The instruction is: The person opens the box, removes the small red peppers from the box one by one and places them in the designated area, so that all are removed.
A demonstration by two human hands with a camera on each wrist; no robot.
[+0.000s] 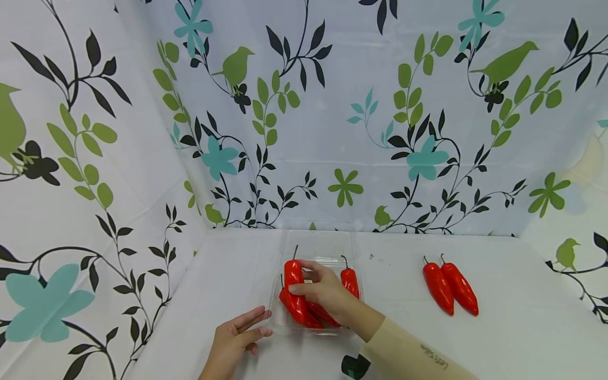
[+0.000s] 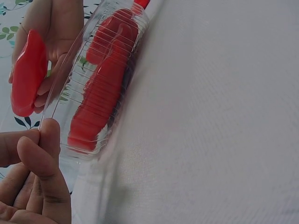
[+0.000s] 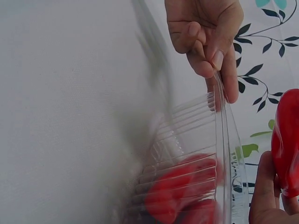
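Note:
My right hand [image 1: 328,290] grips a red chili pepper [image 1: 293,272] by its sides, above a clear plastic clamshell box [image 3: 187,123]. Thumb and finger of my left hand [image 1: 234,338] pinch the box's rim at its left side, as the right wrist view shows. Inside the box lie several more red peppers [image 2: 100,100], one of them [image 1: 350,281] at the right side with its stem up. The held pepper and right hand partly hide the box's contents in the head view. In the left wrist view, the held pepper [image 2: 29,74] is raised beside the box wall.
Two red peppers [image 1: 439,287] lie side by side on the white tabletop [image 1: 513,327], to the right of the box. The box's clear lid [image 1: 320,244] is folded back behind it. A patterned curtain [image 1: 323,132] hangs at the back. A small black object [image 1: 355,366] shows by the right wrist.

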